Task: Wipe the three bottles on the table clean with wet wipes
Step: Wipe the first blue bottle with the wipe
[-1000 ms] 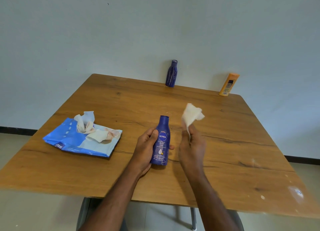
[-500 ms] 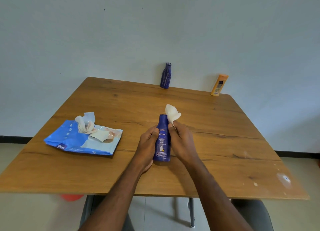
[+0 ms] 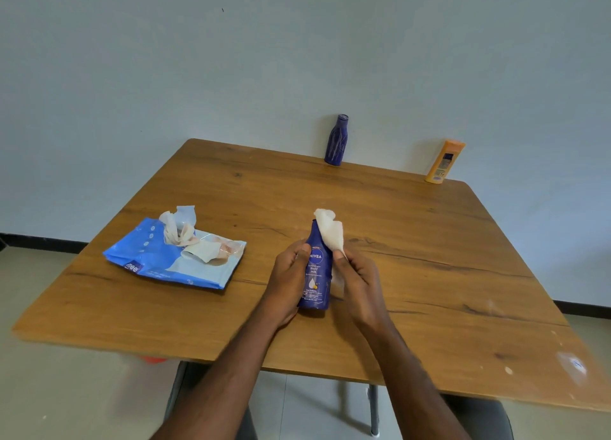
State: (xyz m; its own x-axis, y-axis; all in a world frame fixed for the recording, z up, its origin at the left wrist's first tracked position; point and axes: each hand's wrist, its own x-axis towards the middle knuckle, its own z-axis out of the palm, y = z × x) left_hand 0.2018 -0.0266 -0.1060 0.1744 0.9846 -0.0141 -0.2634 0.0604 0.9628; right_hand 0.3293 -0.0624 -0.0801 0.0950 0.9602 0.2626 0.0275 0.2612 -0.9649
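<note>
A dark blue Nivea bottle (image 3: 315, 274) stands upright near the table's front middle. My left hand (image 3: 287, 282) grips its left side. My right hand (image 3: 358, 282) pinches a white wet wipe (image 3: 329, 229) and holds it against the bottle's neck and right shoulder, hiding the cap. A second dark blue bottle (image 3: 337, 140) stands at the far edge by the wall. An orange bottle (image 3: 444, 160) leans there to its right.
A blue pack of wet wipes (image 3: 158, 261) lies on the wooden table (image 3: 429, 257) to the left, with crumpled wipes (image 3: 177, 229) on top. The wall runs right behind the far edge. White marks dot the front right corner.
My right hand came in from the right with the wipe and laid it over the top of the Nivea bottle. My left hand kept its grip on the bottle.
</note>
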